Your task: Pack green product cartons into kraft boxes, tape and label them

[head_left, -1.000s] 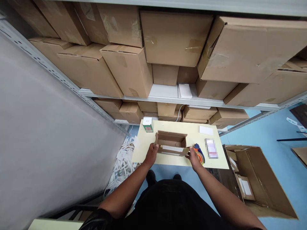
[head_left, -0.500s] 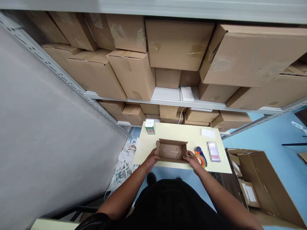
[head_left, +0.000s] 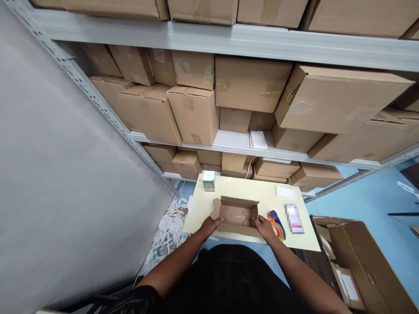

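An open cardboard box [head_left: 238,227] with a hollow inside sits at the near side of the pale yellow table [head_left: 196,218]. My left hand [head_left: 210,226] grips its left end, where a notched flap [head_left: 215,209] stands out to the side. At the right end my right hand [head_left: 263,226] has its fingers closed on the wall. Just right of that hand lies a tape dispenser [head_left: 276,226] in blue and orange. A small green and white box [head_left: 208,181] stands at the table's far left corner.
A white card [head_left: 285,192] and a pixelated packet [head_left: 294,219] lie on the table's right side. Shelves [head_left: 209,37] full of cartons rise behind it. Paper scraps [head_left: 165,226] cover the floor at left. A large open carton [head_left: 366,257] stands at right.
The view has tilted up, showing a higher shelf. The box's left flap now leans outward, and my left hand sits lower on that end. My right hand keeps its hold.
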Demonstrator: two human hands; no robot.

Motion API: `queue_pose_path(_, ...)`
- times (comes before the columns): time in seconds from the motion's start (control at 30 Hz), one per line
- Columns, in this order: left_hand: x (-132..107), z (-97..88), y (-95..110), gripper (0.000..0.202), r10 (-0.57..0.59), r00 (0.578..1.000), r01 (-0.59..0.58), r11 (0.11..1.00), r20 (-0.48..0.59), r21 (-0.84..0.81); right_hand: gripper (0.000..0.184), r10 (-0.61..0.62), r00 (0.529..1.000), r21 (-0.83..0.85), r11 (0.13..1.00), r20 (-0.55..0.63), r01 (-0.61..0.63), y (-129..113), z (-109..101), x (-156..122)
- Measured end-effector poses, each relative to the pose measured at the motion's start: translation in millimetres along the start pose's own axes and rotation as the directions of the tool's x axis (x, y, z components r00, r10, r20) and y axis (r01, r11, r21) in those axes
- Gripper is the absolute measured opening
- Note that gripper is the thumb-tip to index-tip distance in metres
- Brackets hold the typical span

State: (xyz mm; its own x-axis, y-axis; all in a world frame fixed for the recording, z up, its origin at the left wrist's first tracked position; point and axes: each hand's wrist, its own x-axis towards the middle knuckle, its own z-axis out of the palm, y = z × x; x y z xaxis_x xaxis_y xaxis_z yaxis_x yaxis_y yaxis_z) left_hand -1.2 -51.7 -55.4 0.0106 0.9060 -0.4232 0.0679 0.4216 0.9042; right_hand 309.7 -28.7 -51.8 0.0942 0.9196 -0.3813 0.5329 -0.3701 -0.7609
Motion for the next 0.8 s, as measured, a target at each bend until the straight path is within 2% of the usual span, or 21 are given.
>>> queue_pose_path(0.1,-1,8.7,2,0.063,-0.005,0.998,0.003,0.999,-0.063,-0.033,0.033,-0.114,0.992,-0.069,0.991,0.046,0.117,6,-5,9)
queue_pose_path(0.2,-12,25.0,5,0.063,-0.002,0.989,-0.007,0.998,-0.149,-0.061,0.033,-0.210,0.973,-0.117,0.968,0.091,0.220,12,-16,20)
queue_pose_path(0.37,-52,67.0,8,0.057,0.018,0.928,-0.045,0.997,-0.373,-0.065,0.035,-0.300,0.926,-0.111,0.937,0.229,0.331,4,-50,31)
queue_pose_path(0.47,-87,88.4,7,0.054,0.024,0.871,-0.074,0.994,-0.491,-0.082,0.033,-0.313,0.896,-0.090,0.930,0.316,0.356,-11,-65,30)
queue_pose_path(0.53,-115,97.6,5,0.056,0.029,0.829,-0.105,0.989,-0.558,-0.105,0.033,-0.332,0.869,-0.074,0.921,0.367,0.383,-23,-66,23)
queue_pose_path(0.63,-161,105.2,-3,0.059,-0.003,0.766,-0.118,0.982,-0.643,-0.145,0.035,-0.371,0.811,-0.055,0.896,0.453,0.441,-37,-56,5)
queue_pose_path(0.8,-242,110.5,-24,0.063,-0.044,0.639,-0.167,0.966,-0.768,-0.195,0.039,-0.428,0.682,-0.021,0.839,0.593,0.544,-58,-25,-41)
